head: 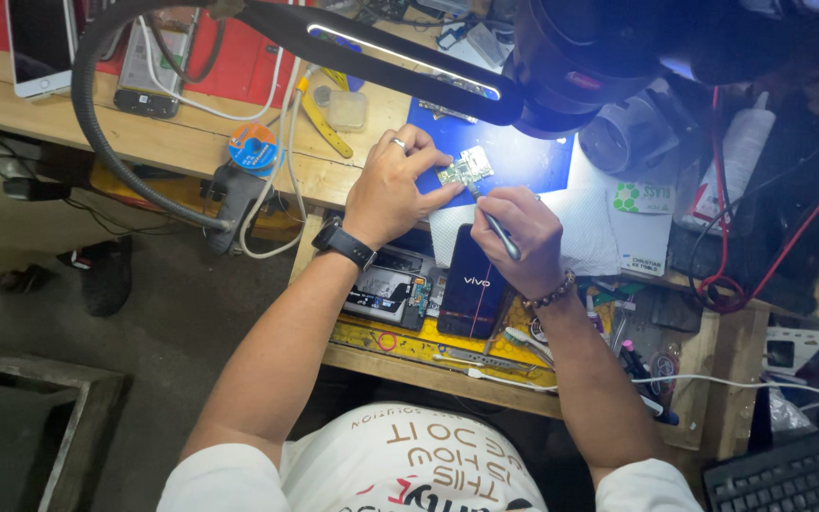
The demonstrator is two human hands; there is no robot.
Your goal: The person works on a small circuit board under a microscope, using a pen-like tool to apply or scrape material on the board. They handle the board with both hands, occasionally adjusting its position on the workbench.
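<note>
A wooden table [191, 142] runs across the view, crowded with tools and cables. Above it a black bendable lamp arm [106, 123] curves up from its clamp and carries a lit light bar toward a large dark microscope head [580, 57].

Under the light lies a blue mat [533, 156], with a white cloth [580, 228] just beside it toward the person. A dark phone [473, 282] with its screen lit lies near the table's front edge, between the two forearms; an opened phone [386, 294] showing its inner parts sits just beside it, under the left wrist. A black keyboard [789, 474] is at the lower right corner, well apart from the work.

The left hand [392, 194], wearing a ring and a black wristwatch, pinches a small green circuit board [464, 171] by its edge, its grip grasping the board over the blue mat. The right hand [521, 237], with a bead bracelet at the wrist, has its grip clenched around a thin metal tool [497, 226] whose tip reaches up to touch the board.

A small blue spool [253, 147] sits near the lamp clamp.
</note>
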